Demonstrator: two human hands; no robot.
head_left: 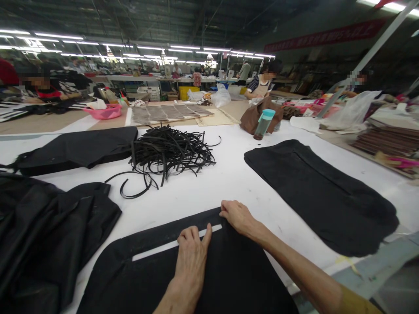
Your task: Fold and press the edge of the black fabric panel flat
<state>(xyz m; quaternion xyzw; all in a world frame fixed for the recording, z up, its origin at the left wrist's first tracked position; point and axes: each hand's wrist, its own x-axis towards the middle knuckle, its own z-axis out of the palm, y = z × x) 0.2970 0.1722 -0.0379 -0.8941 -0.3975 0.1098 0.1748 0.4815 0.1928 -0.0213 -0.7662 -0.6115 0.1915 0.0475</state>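
Note:
A black fabric panel [238, 270] with rounded corners lies before me on the white tabletop. A long, narrow white band [157, 251] runs near its far edge; whether it is a cut opening or a laid strip I cannot tell. My left hand [191, 253] presses on the panel across this band, thumb stretched apart and fingers slightly bent. At the panel's far right edge, the fingers of my right hand [237, 216] are closed on the fabric. To the right lies a similar black panel [321, 192] with a long slit line.
A tangled heap of black strips [170, 150] lies beyond my hands. Black fabric [42, 235] is bunched at left, below a black stack [78, 148]. A teal-lidded bottle [264, 124] stands near brown material [250, 115]. Other people work at tables farther back.

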